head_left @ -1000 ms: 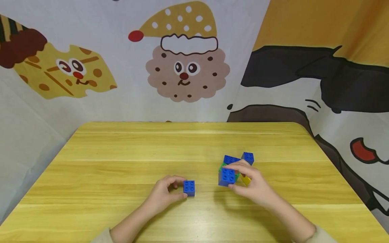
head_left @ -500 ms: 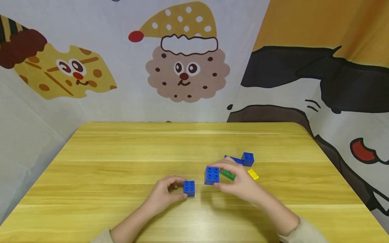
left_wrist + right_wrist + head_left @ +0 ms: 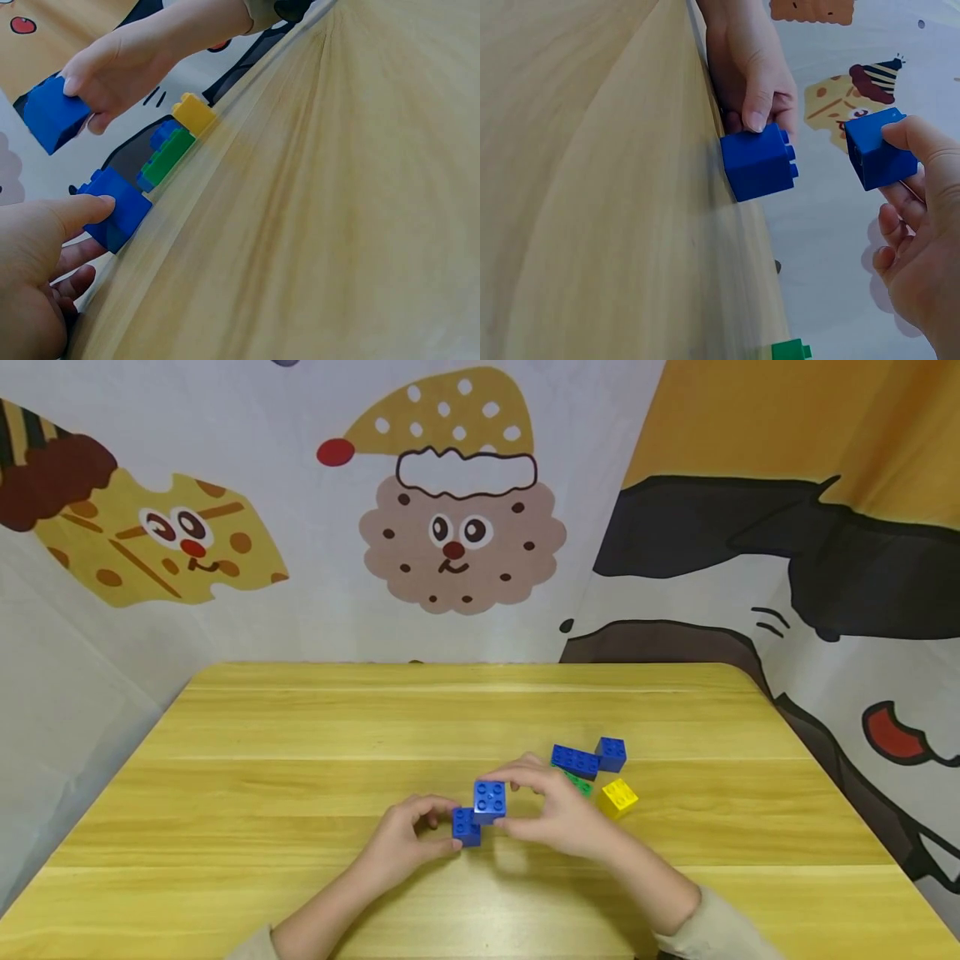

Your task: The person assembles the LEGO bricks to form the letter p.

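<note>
My left hand pinches a blue square building block between thumb and fingers, and that block stands on the table, studs up. In my right hand a second blue square block is gripped by thumb and fingertips, raised off the table. From the head it overlaps the back right corner of the lower block. Both wrist views show a gap between the two: the held-up block is above the studs of the standing block, its hollow underside partly visible in the right wrist view.
Right of the hands lie a long blue block, a green block partly hidden behind it, a small blue block and a yellow block. The wooden table ends at a wall cloth with cartoon prints.
My right hand has carried its blue block leftward, from beside the green block to above the left hand's block. The left hand and its block have stayed in place.
</note>
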Tool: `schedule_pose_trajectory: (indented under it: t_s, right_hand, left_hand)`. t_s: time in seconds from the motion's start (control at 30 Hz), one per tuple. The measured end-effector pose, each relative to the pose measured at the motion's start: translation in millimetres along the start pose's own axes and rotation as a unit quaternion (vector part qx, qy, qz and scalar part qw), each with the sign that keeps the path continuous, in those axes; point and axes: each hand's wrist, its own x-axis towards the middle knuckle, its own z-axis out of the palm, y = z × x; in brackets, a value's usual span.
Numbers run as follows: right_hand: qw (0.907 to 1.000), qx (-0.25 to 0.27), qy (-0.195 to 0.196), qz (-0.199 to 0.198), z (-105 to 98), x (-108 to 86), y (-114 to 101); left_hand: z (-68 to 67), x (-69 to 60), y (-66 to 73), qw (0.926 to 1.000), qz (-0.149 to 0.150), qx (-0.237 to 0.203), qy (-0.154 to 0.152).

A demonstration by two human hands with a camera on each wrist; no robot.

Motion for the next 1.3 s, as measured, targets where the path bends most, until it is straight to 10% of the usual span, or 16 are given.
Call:
schedule_pose_trajectory:
  t_s: [1.3]
  right_hand:
    - [0.9966, 0.031, -0.051, 0.058, 22.9, 9.6, 14.5]
  left_hand:
    - [-0.6, 0.5, -0.3, 0.9999, -0.003, -0.005, -0.011]
